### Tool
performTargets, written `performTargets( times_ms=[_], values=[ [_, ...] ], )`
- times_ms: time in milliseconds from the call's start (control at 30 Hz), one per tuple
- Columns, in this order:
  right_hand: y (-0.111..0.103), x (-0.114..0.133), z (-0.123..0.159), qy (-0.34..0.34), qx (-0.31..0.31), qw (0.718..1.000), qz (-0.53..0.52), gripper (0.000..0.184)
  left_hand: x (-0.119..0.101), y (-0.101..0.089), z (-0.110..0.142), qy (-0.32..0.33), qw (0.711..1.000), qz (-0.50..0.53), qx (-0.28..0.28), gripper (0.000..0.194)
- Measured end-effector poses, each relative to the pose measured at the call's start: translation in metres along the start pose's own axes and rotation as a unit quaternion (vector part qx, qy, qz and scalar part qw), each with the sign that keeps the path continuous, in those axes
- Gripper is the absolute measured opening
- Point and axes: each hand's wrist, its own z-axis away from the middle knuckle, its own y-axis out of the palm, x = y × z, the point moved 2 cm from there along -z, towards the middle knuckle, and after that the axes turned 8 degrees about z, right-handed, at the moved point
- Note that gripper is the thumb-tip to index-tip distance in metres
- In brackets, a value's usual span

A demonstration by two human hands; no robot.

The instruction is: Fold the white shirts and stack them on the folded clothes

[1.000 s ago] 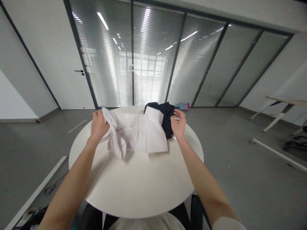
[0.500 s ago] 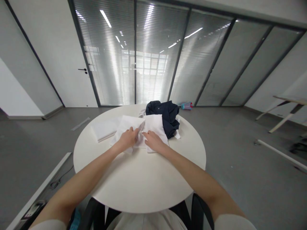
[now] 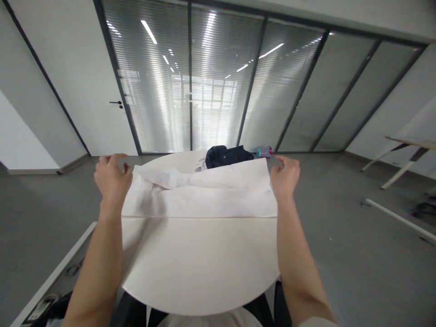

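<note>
A white cloth (image 3: 200, 197) is stretched wide above the round white table (image 3: 197, 259). My left hand (image 3: 111, 178) pinches its left end and my right hand (image 3: 285, 176) pinches its right end, both raised off the table. The cloth's lower edge runs straight and level; its upper part is creased and partly folded over. Behind it lies a dark navy garment (image 3: 226, 156) in a heap at the table's far edge, with a bit of white fabric beside it.
A glass wall with blinds and a white door stand behind the table. A blue and pink bottle (image 3: 264, 151) lies on the grey floor beyond. Table legs and a white rail are on the floor at right. A dark chair sits under me.
My hands were close together on the cloth at the table's middle; they have since spread far apart and lifted, pulling the white cloth out wide and taut.
</note>
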Motion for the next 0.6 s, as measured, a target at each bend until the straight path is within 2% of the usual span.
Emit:
performTargets(
  times_ms=[33, 67, 100, 167, 233, 300, 367, 433, 500, 533, 567, 600],
  values=[
    [-0.001, 0.011, 0.005, -0.03, -0.014, 0.999, -0.031, 0.042, -0.013, 0.003, 0.005, 0.049, 0.998, 0.034, -0.006, 0.032],
    [0.001, 0.025, 0.011, -0.073, -0.004, 0.995, -0.066, 0.04, -0.026, 0.008, 0.012, 0.096, 0.993, 0.069, 0.016, 0.029],
    [0.004, 0.04, 0.02, -0.126, 0.03, 0.987, -0.099, 0.039, -0.039, 0.016, 0.019, 0.138, 0.983, 0.1, 0.066, 0.028],
    [0.017, 0.069, 0.043, -0.243, 0.152, 0.948, -0.142, 0.038, -0.057, 0.037, 0.035, 0.201, 0.943, 0.13, 0.233, 0.028],
    [0.033, 0.09, 0.071, -0.34, 0.286, 0.886, -0.136, 0.041, -0.062, 0.061, 0.052, 0.234, 0.879, 0.116, 0.399, 0.03],
    [0.048, 0.1, 0.095, -0.394, 0.383, 0.83, -0.097, 0.048, -0.056, 0.081, 0.064, 0.24, 0.829, 0.088, 0.498, 0.031],
    [0.056, 0.104, 0.11, -0.413, 0.428, 0.803, -0.048, 0.052, -0.046, 0.095, 0.069, 0.23, 0.808, 0.073, 0.537, 0.03],
    [0.054, 0.106, 0.112, -0.409, 0.432, 0.803, -0.016, 0.05, -0.039, 0.099, 0.066, 0.213, 0.809, 0.077, 0.542, 0.031],
    [0.043, 0.107, 0.106, -0.388, 0.445, 0.806, -0.039, 0.044, -0.037, 0.09, 0.059, 0.169, 0.81, 0.1, 0.552, 0.035],
    [0.035, 0.108, 0.102, -0.373, 0.477, 0.792, -0.075, 0.04, -0.038, 0.082, 0.055, 0.14, 0.807, 0.113, 0.562, 0.039],
    [0.028, 0.109, 0.099, -0.358, 0.524, 0.763, -0.122, 0.038, -0.039, 0.072, 0.052, 0.11, 0.799, 0.124, 0.578, 0.044],
    [0.02, 0.109, 0.097, -0.343, 0.578, 0.72, -0.172, 0.041, -0.041, 0.061, 0.049, 0.082, 0.784, 0.136, 0.599, 0.049]
  ],
)
